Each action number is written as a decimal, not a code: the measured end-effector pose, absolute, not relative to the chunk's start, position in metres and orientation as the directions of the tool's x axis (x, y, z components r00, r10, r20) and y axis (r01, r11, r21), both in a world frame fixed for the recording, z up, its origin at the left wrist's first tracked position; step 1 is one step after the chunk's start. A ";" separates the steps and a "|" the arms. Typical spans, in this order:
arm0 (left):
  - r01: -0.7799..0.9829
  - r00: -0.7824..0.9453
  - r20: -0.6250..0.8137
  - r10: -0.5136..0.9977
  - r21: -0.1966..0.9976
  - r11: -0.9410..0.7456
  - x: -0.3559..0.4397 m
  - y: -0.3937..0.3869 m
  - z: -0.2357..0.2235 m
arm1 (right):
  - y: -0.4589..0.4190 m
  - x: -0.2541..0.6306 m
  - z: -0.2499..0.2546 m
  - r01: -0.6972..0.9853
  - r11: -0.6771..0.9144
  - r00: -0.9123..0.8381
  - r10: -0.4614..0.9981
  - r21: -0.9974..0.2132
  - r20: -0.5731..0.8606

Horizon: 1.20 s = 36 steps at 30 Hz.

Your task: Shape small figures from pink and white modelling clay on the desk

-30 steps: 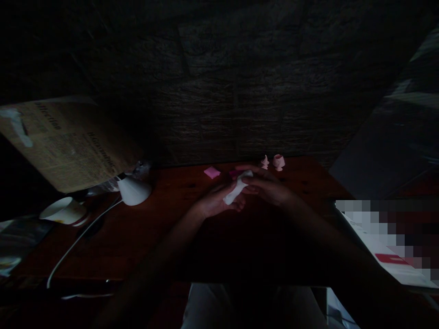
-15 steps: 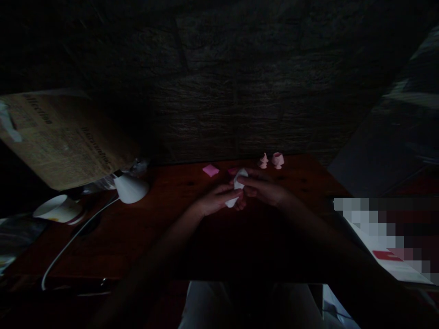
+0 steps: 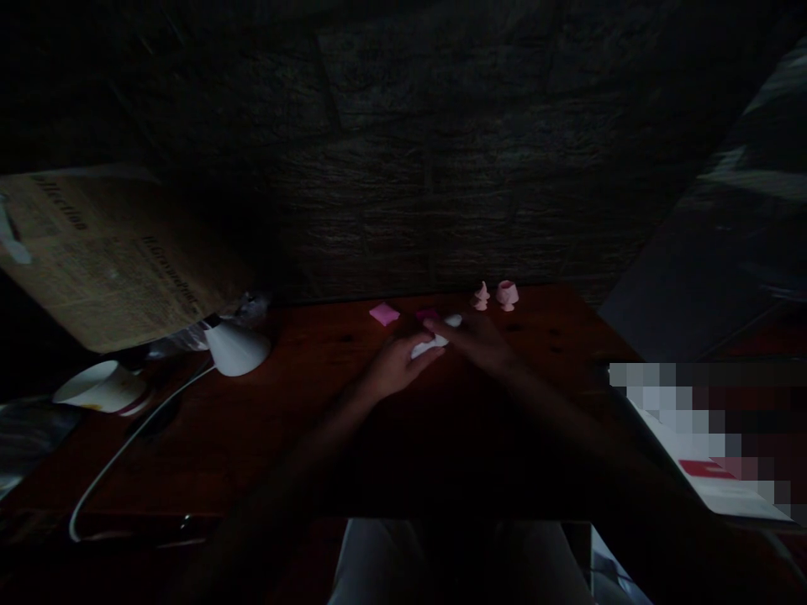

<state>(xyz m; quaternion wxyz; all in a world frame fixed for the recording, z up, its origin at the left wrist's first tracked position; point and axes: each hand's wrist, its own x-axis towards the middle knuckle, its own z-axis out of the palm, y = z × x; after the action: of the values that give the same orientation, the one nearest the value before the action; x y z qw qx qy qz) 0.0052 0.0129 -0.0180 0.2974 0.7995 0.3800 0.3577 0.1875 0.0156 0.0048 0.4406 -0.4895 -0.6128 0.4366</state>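
Observation:
The scene is very dark. My left hand (image 3: 396,367) and my right hand (image 3: 480,339) meet over the reddish wooden table (image 3: 265,420), both pressed down on a small white folded piece of paper (image 3: 434,339) that lies low on the tabletop. Fingers of both hands close on the paper. A pink paper square (image 3: 384,314) lies just beyond my left hand, and a darker magenta piece (image 3: 427,315) lies beside it. Two small pink folded paper figures (image 3: 495,296) stand further back near the wall.
A white desk lamp (image 3: 234,347) with a curved white neck stands at the left, next to a white cup (image 3: 101,388). A newspaper sheet (image 3: 113,256) hangs at the far left. A white booklet (image 3: 712,483) lies at the right edge. A dark brick wall stands behind.
Both hands have lowered the white paper from an upright hold in the air down to the tabletop and moved slightly away from me. The paper now looks smaller and flatter.

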 end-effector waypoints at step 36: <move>-0.010 0.377 -0.225 0.898 0.969 0.247 -0.010 0.026 -0.004 | 0.026 0.208 0.001 0.255 0.496 -0.271 0.861 -0.830 0.431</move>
<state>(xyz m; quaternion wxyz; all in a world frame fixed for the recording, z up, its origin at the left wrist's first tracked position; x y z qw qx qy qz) -0.0099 0.0262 -0.0037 0.6572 0.5068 0.4379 0.3457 0.2077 0.0263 0.0006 0.4668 -0.3830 -0.7281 0.3245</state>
